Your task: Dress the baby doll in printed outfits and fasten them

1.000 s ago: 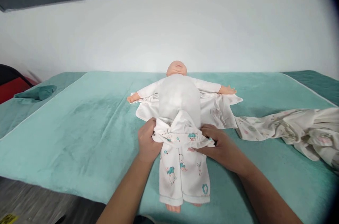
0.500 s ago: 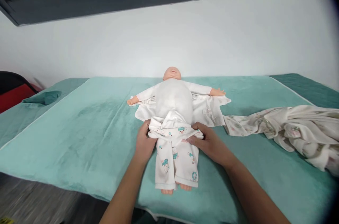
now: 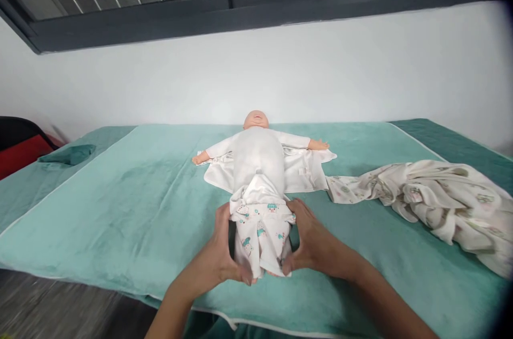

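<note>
A baby doll lies on its back on the teal towel, arms spread, in a white top. White printed trousers cover its legs. My left hand cups the left side of the trouser legs, with its fingers curled round the cuffs near the feet. On the right side, my right hand holds them the same way, thumb up at the waistband. An open white garment lies spread under the doll.
A crumpled printed blanket lies on the towel at the right. A folded teal cloth sits at the far left, beside a red and black object. A white wall and barred window stand behind.
Both hands have slid from the trouser waistband down along the legs to the cuffs. The view has tilted up, so the window now shows.
</note>
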`<state>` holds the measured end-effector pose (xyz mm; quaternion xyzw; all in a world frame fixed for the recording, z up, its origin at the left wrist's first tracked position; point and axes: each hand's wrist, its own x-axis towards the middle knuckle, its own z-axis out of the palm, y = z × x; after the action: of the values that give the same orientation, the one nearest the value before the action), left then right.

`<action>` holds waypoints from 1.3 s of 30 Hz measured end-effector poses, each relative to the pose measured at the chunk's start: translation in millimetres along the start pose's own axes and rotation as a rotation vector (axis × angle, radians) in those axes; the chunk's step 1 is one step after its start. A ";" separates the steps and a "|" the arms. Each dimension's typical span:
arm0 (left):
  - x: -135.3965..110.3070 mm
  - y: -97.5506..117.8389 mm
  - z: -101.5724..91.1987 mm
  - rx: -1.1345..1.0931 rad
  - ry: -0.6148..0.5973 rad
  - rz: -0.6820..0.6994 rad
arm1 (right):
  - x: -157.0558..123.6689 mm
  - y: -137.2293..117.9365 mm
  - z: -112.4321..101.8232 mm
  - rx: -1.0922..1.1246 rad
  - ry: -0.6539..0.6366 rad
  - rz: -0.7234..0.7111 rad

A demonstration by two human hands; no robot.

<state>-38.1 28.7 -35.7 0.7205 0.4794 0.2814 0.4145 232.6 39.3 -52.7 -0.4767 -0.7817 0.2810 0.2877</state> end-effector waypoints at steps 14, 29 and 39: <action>-0.4 -6.3 11.3 0.393 0.034 0.157 | -12.2 -13.8 26.9 -0.175 0.160 -0.104; 4.2 43.9 -6.4 0.164 0.050 -0.044 | -7.7 -44.2 0.8 0.041 0.157 0.356; 44.6 80.2 -46.4 -0.537 -0.144 -0.142 | 20.2 -72.1 -66.2 0.861 -0.203 0.331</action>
<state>-21.6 69.4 57.3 0.5676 0.4063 0.3167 0.6422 230.3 40.6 47.2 -0.4025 -0.5316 0.6669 0.3326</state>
